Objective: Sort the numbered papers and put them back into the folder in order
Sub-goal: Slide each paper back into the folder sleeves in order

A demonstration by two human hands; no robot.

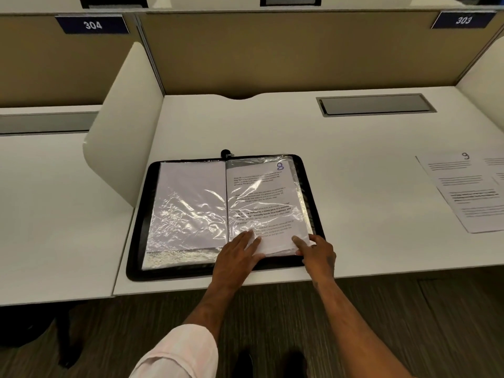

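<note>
A black zip folder [136, 241] lies open flat on the white worktop [272, 126], its spine running away from the person and its pages spread to either side of the hands. The left hand [238, 255] rests flat with fingers spread on the near edge of the right-hand page; the right hand [317, 251], fingers loosely curled, presses the same page's near right corner, gripping nothing that can be made out. Under both hands sits the sheet marked 8 [261, 197], inside a crinkled clear sleeve, its long axis parallel to the spine and its number at the far end from the hands. The left-hand sleeve [188, 205] shows a blank sheet. Well to the right of the right hand, the sheet marked 9 [466, 192] lies loose on the worktop, angled slightly.
</note>
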